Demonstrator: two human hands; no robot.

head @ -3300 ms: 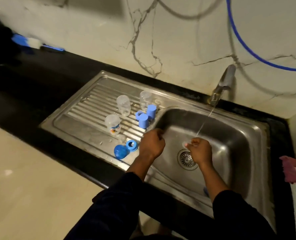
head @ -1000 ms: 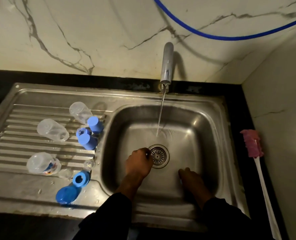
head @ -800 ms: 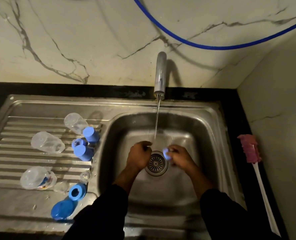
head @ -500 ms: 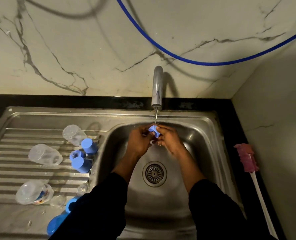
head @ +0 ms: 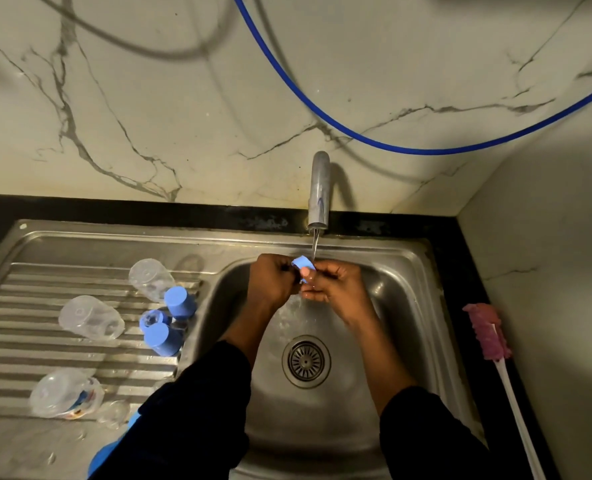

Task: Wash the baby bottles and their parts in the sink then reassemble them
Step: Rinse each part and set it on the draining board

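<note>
My left hand (head: 274, 280) and my right hand (head: 332, 284) meet under the running tap (head: 319, 190), both pinching a small blue bottle part (head: 302, 262) in the water stream above the sink basin (head: 402, 317). Three clear bottles lie on the drainboard: one at the back (head: 150, 278), one in the middle (head: 90, 317), one with a printed picture at the front (head: 64, 393). Two blue caps (head: 180, 301) (head: 162, 337) and a blue ring (head: 151, 318) stand beside the basin. Another blue piece (head: 102, 459) shows partly under my left sleeve.
A pink-headed bottle brush (head: 488, 332) with a white handle lies on the black counter right of the sink. A blue hose (head: 322, 114) hangs across the marble wall. The drain (head: 306, 361) sits in the basin's middle. A small clear piece (head: 114, 412) lies near the front bottle.
Both hands rose from the basin floor near the drain to the tap's stream, the right hand bringing up the blue part, which both hands now hold. The camera tilted upward.
</note>
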